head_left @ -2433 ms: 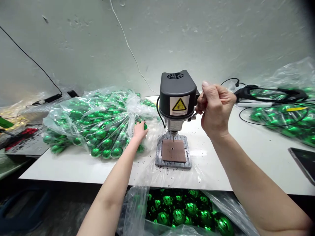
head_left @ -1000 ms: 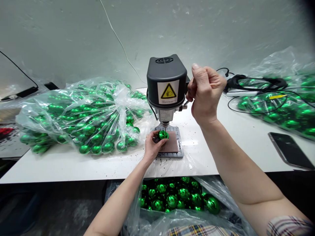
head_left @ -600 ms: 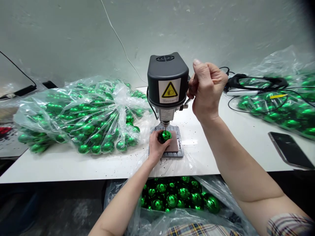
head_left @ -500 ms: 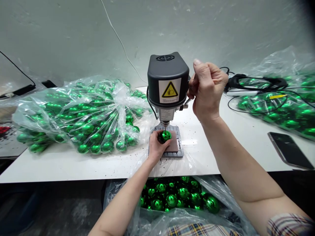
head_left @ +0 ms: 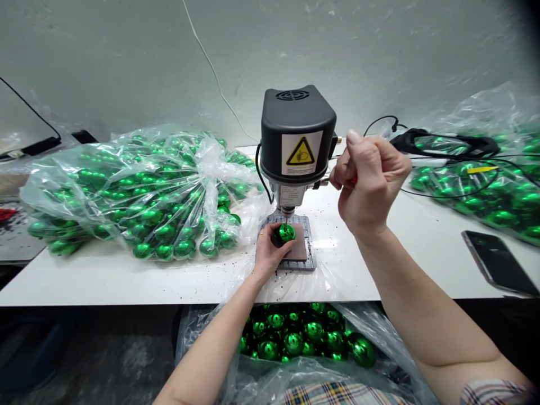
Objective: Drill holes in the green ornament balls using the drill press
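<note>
A small black bench drill stands on the white table, its bit touching the top of a shiny green ball. My left hand is closed around that ball and holds it on the brown pad of the drill's base. My right hand is closed in a fist on the drill's feed lever at the machine's right side; the lever is mostly hidden in the fist.
A clear plastic bag of several green balls lies left of the drill. Another bag of green balls with black cables lies at the right. A dark phone rests near the right front edge. An open bag of green balls sits below the table.
My left hand took a green ball from the left bag and set it under the drill. My right hand has pulled the lever lower, and the bit has come down onto the ball.
</note>
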Demonstrator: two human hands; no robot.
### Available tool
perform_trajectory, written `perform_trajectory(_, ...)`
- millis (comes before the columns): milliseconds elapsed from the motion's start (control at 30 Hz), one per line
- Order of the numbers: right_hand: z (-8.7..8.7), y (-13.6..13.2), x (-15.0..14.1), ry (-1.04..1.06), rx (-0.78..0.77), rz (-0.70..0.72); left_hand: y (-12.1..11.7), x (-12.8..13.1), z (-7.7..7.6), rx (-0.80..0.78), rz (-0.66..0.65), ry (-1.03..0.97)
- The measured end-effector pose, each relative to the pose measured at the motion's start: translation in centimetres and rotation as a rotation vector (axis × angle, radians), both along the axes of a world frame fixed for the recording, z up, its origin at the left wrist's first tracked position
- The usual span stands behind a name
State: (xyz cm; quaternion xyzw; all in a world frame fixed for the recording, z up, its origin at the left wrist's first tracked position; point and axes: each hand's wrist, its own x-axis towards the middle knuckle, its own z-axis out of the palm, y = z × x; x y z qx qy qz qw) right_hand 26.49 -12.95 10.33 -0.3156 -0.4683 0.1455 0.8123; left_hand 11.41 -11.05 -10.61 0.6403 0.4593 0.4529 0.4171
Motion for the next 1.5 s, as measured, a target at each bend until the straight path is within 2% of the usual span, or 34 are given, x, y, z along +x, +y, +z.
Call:
perform_trajectory(133,-1.2,-0.4,-0.3,0.014,0.056,-0.039,0.0,0.0,-0.1,0.002,0.008,-0.005)
perform_trajectory(233,-2.3,-0.8,-0.6,0.002,0.154,-0.050,0.1,0.0,-0.2,0.028,0.012,0.002)
perform_trajectory(533,-6.1,-0.4,0.2,-0.232,0.428,-0.046,0.4,-0.1,-0.7,0.069,0.010,-0.009)
perform_trajectory(767,-7.8,0.1,1.1,-0.374,0.532,-0.040,0.1,-0.3,-0.4,0.059,-0.002,-0.005)
perform_trajectory(867,-7.0,-0.2,0.8,-0.380,0.502,-0.035,0.2,-0.1,-0.4,0.054,0.007,-0.013)
perform_trajectory(933,-5.4,-0.2,0.3,-0.270,0.415,-0.069,0.3,0.1,-0.2,0.041,0.008,-0.013)
perform_trajectory(1000,-3.1,0.0,-0.1,-0.108,0.269,-0.093,0.2,0.2,0.4,0.029,0.017,-0.002)
perform_trajectory(1100,0.1,0.4,-0.4,0.033,0.070,-0.040,-1.5,-0.4,2.6,0.048,0.128,0.097)
perform_trajectory(1167,1.3,0.5,-0.4,0.069,-0.004,0.006,-3.9,-1.5,4.7,0.067,0.166,0.247)
perform_trajectory(1200,1.5,0.5,-0.3,0.076,-0.025,0.017,-5.4,-2.3,5.8,0.067,0.113,0.335)
perform_trajectory(1267,1.5,0.4,-0.2,0.071,-0.050,0.022,-8.0,-3.9,7.7,0.050,-0.173,0.502)
perform_trajectory(1333,1.3,0.3,-0.2,0.074,-0.047,0.006,-9.0,-5.2,9.1,0.047,-0.412,0.588)
perform_trajectory(1367,1.2,0.2,-0.3,0.080,-0.043,-0.005,-8.7,-5.7,9.6,0.059,-0.459,0.602)
perform_trajectory(1400,1.2,0.2,-0.3,0.084,-0.040,-0.015,-7.7,-6.0,9.9,0.086,-0.447,0.613)
perform_trajectory(1467,1.1,0.2,-0.5,0.091,-0.039,-0.035,-4.1,-6.3,10.2,0.159,-0.304,0.685)
perform_trajectory(1500,1.2,0.2,-0.6,0.091,-0.041,-0.042,-1.7,-6.3,10.2,0.198,-0.195,0.788)
